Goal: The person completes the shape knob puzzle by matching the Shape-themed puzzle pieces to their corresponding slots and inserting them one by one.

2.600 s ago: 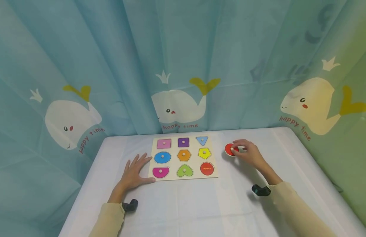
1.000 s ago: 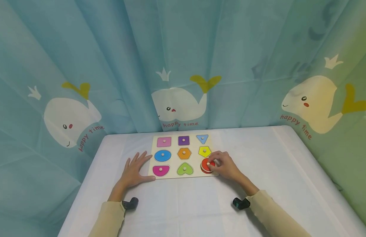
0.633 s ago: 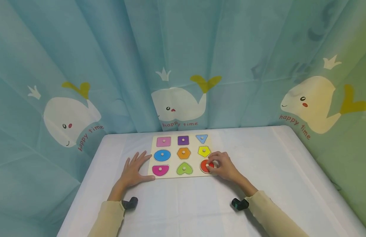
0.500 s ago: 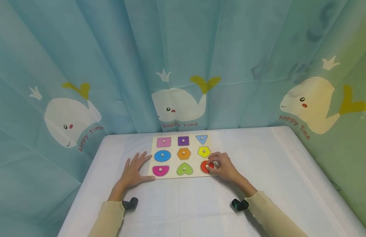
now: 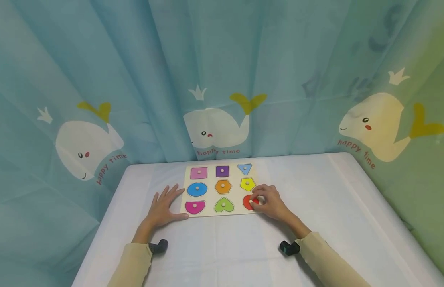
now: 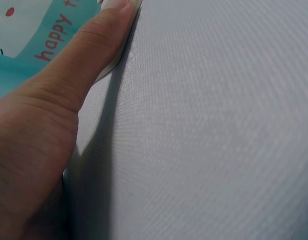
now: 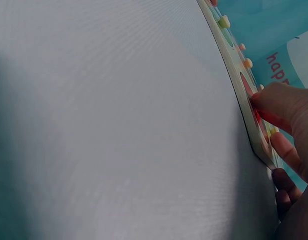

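Note:
A cream puzzle board with knobbed shapes in rows lies on the table. In its near right corner the red circle piece lies level in its round recess, partly covered by fingertips. My right hand pinches this piece's small knob between thumb and index finger. At the board's left edge rests my left hand, fingers spread and thumb on the near left corner. The left wrist view shows that thumb against the board's edge. From the side, the right wrist view shows the right hand at the red piece.
The other board places hold knobbed pieces, among them a green heart, a yellow pentagon and a blue oval. White cloth covers the table. Behind it hangs a blue curtain with whale prints.
My right hand has brought the red circle piece leftward from the table onto the board, where it sat raised and offset, then dropped into its recess. The left hand has stayed put.

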The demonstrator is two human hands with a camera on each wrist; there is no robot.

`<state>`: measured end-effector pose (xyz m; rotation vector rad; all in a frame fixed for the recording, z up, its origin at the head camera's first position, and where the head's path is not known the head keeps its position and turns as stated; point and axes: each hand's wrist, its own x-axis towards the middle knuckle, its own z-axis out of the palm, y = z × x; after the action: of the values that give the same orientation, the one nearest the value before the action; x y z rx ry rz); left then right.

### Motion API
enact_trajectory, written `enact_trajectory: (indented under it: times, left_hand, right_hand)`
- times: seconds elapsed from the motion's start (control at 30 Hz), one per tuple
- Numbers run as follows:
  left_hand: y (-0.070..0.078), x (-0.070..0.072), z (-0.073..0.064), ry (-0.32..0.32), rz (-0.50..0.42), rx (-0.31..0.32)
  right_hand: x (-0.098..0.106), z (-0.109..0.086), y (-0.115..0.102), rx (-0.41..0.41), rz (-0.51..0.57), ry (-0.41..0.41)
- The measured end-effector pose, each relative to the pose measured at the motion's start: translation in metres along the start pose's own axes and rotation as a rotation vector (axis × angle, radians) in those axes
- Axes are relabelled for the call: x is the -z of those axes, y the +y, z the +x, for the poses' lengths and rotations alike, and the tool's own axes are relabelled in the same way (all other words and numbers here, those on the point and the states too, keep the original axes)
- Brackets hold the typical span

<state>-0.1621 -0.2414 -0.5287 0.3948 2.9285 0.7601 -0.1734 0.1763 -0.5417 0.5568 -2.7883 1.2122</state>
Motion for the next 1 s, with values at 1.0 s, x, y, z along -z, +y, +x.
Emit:
enact_trajectory:
  times: [1.0]
  left_hand:
    - [0.01, 0.034, 0.009, 0.02, -0.054, -0.033]
  right_hand:
    - [0.035, 0.016, -0.002, 0.089, 0.063, -0.178]
